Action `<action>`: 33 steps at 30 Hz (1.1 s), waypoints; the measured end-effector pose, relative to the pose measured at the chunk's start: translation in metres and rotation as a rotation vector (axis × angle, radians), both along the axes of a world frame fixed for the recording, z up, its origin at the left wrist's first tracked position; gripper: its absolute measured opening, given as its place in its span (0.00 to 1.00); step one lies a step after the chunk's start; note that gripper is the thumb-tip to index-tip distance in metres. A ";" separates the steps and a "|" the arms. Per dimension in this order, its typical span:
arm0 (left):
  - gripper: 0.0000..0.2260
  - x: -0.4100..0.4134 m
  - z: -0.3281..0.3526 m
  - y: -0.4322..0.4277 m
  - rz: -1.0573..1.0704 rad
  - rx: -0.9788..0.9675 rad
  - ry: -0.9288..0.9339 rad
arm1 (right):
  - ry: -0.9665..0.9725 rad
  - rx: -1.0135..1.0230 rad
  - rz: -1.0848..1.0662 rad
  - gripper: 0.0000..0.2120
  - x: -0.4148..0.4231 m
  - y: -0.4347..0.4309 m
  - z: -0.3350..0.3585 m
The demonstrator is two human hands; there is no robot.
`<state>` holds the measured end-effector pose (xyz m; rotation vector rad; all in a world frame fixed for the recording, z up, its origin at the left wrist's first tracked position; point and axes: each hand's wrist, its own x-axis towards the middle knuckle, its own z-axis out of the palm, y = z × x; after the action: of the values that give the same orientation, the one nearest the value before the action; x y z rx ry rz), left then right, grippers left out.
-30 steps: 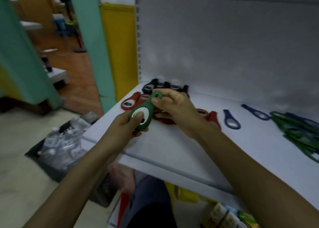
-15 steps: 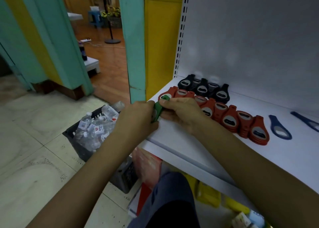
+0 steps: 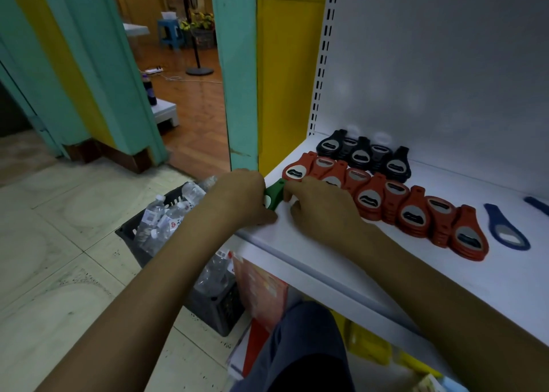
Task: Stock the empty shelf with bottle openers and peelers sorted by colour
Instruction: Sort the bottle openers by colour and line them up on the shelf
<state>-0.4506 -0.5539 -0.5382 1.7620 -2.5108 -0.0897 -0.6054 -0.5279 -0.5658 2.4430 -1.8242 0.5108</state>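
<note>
Green bottle opener (image 3: 274, 194) gripped by left hand (image 3: 242, 197) and right hand (image 3: 319, 206) at shelf (image 3: 326, 261) corner

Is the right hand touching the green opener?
Touching. Head view: the right hand pinches the green opener at its narrow end, with no gap; the left hand holds the wide end.

The person's two forearms are bare along their whole visible length, from the lower corners of the view up to the wrists, with no cloth over them. The left hand (image 3: 237, 197) and the right hand (image 3: 322, 210) are bare as well. Low in the middle of the view is a leg in slate-blue cloth trousers (image 3: 300, 332), the fabric smooth with soft folds. It turns almost black toward the bottom edge; whether that is shadow or another garment cannot be told.
</note>
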 end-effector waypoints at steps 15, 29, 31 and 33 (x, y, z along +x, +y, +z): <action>0.27 -0.054 0.034 0.027 -0.140 -0.168 0.067 | -0.116 -0.186 -0.083 0.09 -0.059 0.040 0.026; 0.26 -0.363 -0.026 0.121 -0.504 -0.022 0.073 | -0.273 -0.108 -0.942 0.06 -0.297 0.239 0.006; 0.27 -0.382 -0.036 0.122 -0.498 0.014 0.049 | -0.257 -0.150 -0.995 0.06 -0.308 0.255 0.000; 0.24 -0.395 -0.046 0.126 -0.596 0.010 0.156 | -0.203 -0.174 -1.034 0.07 -0.315 0.260 -0.005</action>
<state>-0.8457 -0.4277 -0.5841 0.9087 -2.8143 -0.2580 -0.9199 -0.2681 -0.5705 1.0909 -2.6013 0.7490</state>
